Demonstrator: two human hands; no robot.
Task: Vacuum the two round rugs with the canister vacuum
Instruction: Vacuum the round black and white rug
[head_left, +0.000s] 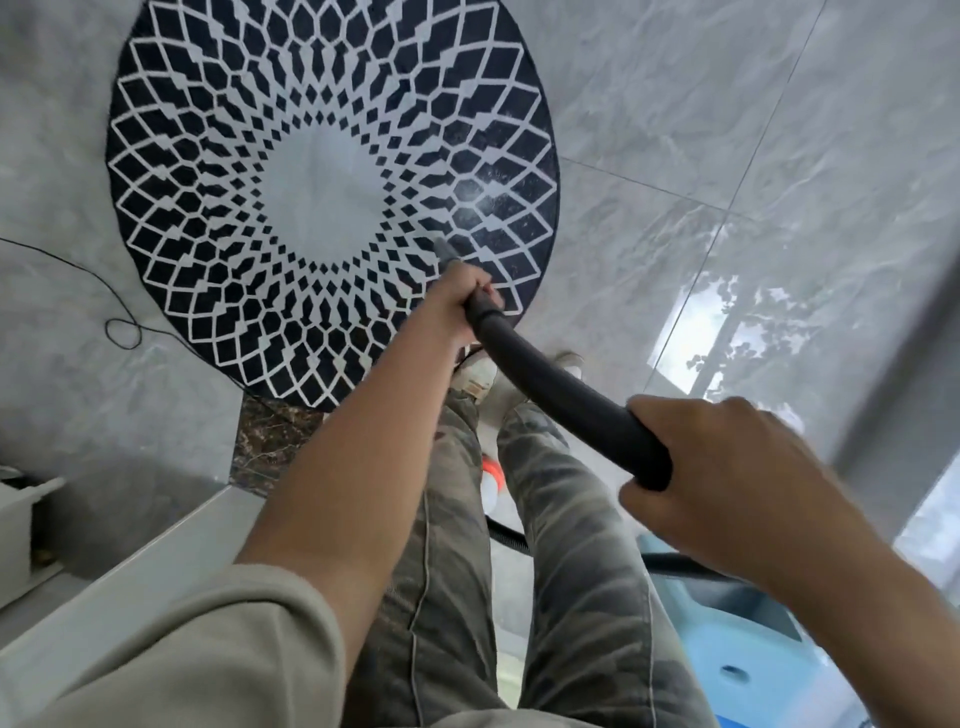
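Note:
A round black rug (218, 171) with a white diamond lattice and a pale centre lies on the grey tile floor. A thick black vacuum hose (561, 389) runs from lower right up to the rug. My left hand (460, 299) grips the hose's front end, where a grey nozzle tip (445, 249) touches the rug's near right part. Farther back, my right hand (727, 467) closes around the hose. A blue canister body (748, 654) shows at the bottom right, partly hidden by my right arm. Only one rug is in view.
A thin black cord (119, 327) loops over the floor left of the rug. A white step or ledge (130, 582) runs diagonally at lower left, with a grey box (21, 525) beside it. My legs and shoes (478, 374) stand at the rug's near edge. An orange-and-white object (491, 475) sits between my legs.

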